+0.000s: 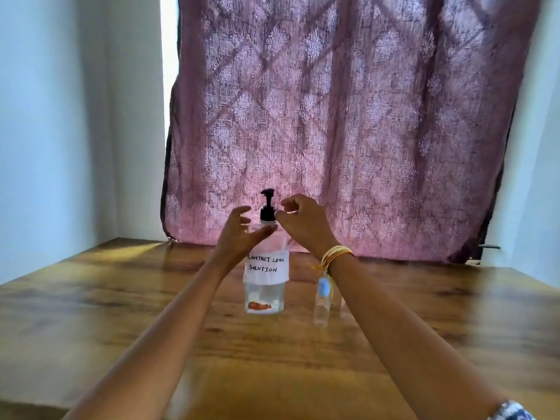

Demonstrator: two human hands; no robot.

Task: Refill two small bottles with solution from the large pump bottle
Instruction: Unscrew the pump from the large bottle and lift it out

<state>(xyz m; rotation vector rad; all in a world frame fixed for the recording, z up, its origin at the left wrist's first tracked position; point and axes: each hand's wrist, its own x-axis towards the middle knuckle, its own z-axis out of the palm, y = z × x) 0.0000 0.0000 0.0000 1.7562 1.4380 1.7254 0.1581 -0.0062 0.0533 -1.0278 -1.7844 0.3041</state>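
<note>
The right forearm (394, 313) hid part of the small bottle (322, 301), and whether a second one stood behind it could not be told. The left hand (239, 234) covered the pump bottle's (266, 286) shoulder. Motion blur softened both hands; whether the right hand (303, 219) touched the pump collar was unclear.

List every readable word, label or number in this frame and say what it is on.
"CONTACT LENS SOLUTION": handwritten on the white paper label around the large pump bottle.
Orange mark low on that bottle: too blurred to read.
Blue sticker on the small bottle: no legible text.
</note>
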